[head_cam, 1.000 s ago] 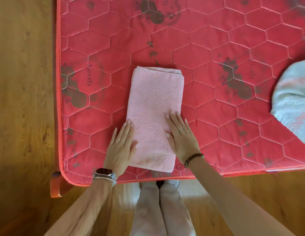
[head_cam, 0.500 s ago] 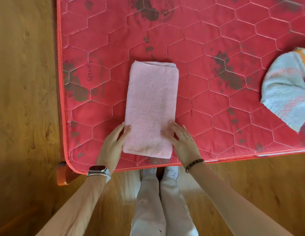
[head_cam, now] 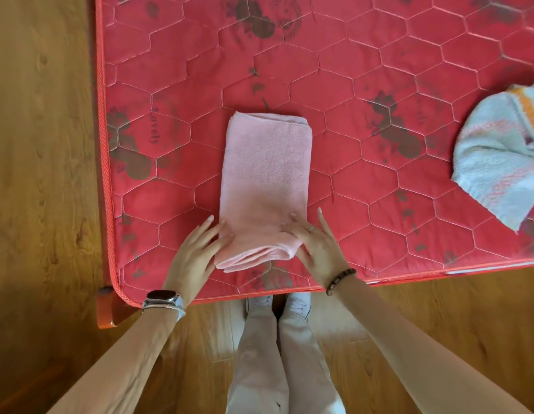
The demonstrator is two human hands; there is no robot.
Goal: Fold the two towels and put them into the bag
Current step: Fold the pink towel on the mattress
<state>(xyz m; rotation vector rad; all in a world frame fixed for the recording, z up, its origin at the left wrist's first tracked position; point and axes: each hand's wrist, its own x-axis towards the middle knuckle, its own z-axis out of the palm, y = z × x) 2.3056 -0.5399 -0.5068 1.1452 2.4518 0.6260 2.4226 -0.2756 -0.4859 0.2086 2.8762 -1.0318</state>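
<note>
The first towel is mid-fold, by my reading. The left hand (head_cam: 197,255) lies at the near left corner of the pink towel (head_cam: 265,174) with its fingers almost straight along the edge. Whether its thumb has caught the cloth I cannot tell. The pink towel lies on the mattress (head_cam: 185,70) as a long, narrow strip running away from the person, and its near end is slightly raised so the layers show. The right hand (head_cam: 319,249) pinches the near right corner, with fingers on top and thumb at the end.

The next move is probably to carry the near end over to the far end, halving the strip. That calls for both corners lifted evenly so the stacked layers do not slide apart. The blue towel (head_cam: 492,162), well apart on the mattress at the right edge of view, is not yet folded. No bag is in view.

The floor (head_cam: 42,174) on the left is glossy wood. The mattress is red and quilted in hexagons, with dark flower prints and a corded rim. The pink towel is soft, plain terry, thick where doubled, and should hold a crease loosely. The blue towel is pale terry with an orange stripe, lying rumpled.
</note>
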